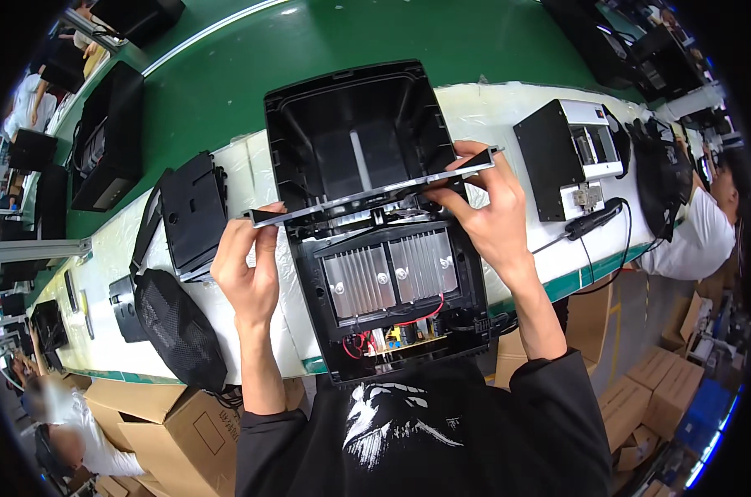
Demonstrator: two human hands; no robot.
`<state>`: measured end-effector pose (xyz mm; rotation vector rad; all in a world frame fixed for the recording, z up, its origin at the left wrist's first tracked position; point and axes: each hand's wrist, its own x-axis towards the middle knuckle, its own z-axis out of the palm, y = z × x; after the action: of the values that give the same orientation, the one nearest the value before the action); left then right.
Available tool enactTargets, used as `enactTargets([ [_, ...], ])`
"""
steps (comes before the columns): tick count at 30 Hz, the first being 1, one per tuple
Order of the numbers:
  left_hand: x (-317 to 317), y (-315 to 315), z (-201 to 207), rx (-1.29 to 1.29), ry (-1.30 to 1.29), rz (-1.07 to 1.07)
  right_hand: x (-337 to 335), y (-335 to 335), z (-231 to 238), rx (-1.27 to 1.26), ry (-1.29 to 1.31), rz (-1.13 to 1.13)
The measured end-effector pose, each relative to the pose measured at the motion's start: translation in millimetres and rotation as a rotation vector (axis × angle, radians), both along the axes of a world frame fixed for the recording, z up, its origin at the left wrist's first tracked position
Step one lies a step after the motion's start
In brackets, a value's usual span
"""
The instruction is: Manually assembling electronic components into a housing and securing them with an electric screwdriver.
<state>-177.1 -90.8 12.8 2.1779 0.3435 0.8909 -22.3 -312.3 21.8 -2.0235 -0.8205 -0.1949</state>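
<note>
The left hand (247, 267) pinched one end of the panel (330, 208) between thumb and fingers; the right hand (493, 209) held its other end likewise; the panel, seen edge-on, was between the open shell (326, 132) and the base (468, 269) with two heatsinks (357, 283); red wires (357, 343) curled below these; a mesh bag (177, 323) lay left, a silver-faced unit (549, 161) right.
</note>
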Motion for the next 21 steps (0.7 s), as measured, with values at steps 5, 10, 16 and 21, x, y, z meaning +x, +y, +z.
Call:
enactTargets([
  [5,-1.5,1.2,-4.9,-0.036,-0.012,0.023,0.0,-0.9,0.4,0.002,-0.062,-0.004],
  [10,-1.8,1.4,-6.3,-0.039,-0.016,0.031,0.0,0.0,2.2,-0.013,-0.088,0.002],
  [16,-0.6,1.6,-8.7,-0.038,-0.033,0.040,-2.0,0.8,-0.2,0.033,-0.052,-0.021],
  [21,-2.7,2.1,-9.5,-0.017,-0.011,0.054,-0.7,-0.2,3.5,-0.011,-0.135,0.004],
])
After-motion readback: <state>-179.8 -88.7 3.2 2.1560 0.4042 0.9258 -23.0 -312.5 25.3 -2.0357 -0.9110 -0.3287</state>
